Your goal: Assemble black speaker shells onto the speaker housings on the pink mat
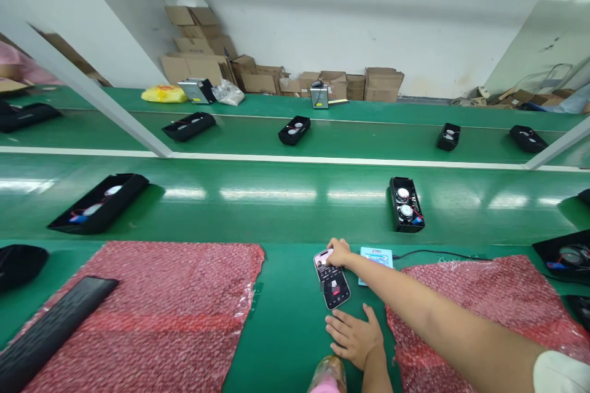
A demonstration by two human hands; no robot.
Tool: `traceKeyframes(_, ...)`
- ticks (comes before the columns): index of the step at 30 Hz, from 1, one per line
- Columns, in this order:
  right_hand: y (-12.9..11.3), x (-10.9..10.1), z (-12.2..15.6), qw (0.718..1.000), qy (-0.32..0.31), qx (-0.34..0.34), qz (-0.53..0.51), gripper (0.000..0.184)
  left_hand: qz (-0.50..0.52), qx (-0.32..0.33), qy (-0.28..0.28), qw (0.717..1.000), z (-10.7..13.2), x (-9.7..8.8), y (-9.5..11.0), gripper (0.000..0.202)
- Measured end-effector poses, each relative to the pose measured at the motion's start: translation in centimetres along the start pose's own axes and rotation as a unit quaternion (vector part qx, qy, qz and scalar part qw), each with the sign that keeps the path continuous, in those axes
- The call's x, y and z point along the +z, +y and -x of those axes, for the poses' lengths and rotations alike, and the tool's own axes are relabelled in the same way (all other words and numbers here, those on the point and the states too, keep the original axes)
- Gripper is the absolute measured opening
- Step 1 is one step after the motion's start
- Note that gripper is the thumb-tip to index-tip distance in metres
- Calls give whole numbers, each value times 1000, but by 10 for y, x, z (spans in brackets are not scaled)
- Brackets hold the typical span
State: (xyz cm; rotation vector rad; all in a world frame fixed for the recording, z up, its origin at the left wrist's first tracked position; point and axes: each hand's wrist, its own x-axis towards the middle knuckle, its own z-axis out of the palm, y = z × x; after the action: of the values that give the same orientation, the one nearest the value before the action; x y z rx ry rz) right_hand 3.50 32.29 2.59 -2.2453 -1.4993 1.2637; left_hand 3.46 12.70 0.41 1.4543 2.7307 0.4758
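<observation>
A smartphone (pixel 332 279) with its screen lit lies on the green bench between two sheets of red bubble wrap. My right hand (pixel 340 252) reaches in from the right, and its curled fingers grip the phone's far end. Just in front of the phone, my left hand (pixel 354 336) lies flat on the bench with its fingers spread, holding nothing. A pale blue flat device (pixel 377 256) with a black cable sits right beside my right hand.
Red bubble wrap lies at left (pixel 152 307) and at right (pixel 479 301). A long black grille (pixel 50 326) rests on the left sheet. Open black speaker housings (pixel 406 204) (pixel 99 204) ride the green belt beyond. Cardboard boxes (pixel 258 77) line the far wall.
</observation>
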Motion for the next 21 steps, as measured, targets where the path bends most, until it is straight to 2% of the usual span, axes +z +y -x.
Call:
traceKeyframes(6, 2, -2, -2, 1000, -25, -4, -1, 50, -6, 1, -2, 1000, 0, -2, 1, 70)
traceKeyframes(10, 3, -7, -2, 999, -50, -15, 12, 60, -3, 3, 1, 1000, 0, -2, 1, 69)
traceKeyframes(13, 6, -13, 0, 996, -81, -42, 25, 80, 0, 3, 0, 1000, 0, -3, 1, 70)
traceKeyframes(18, 16, -18, 13, 971, -148, -160, 98, 134, 2, -1, -1, 1000, 0, -2, 1, 72)
traceKeyframes(21, 19, -18, 22, 958, -162, -197, 130, 147, -1, 1, 0, 1000, 0, 0, 0, 72)
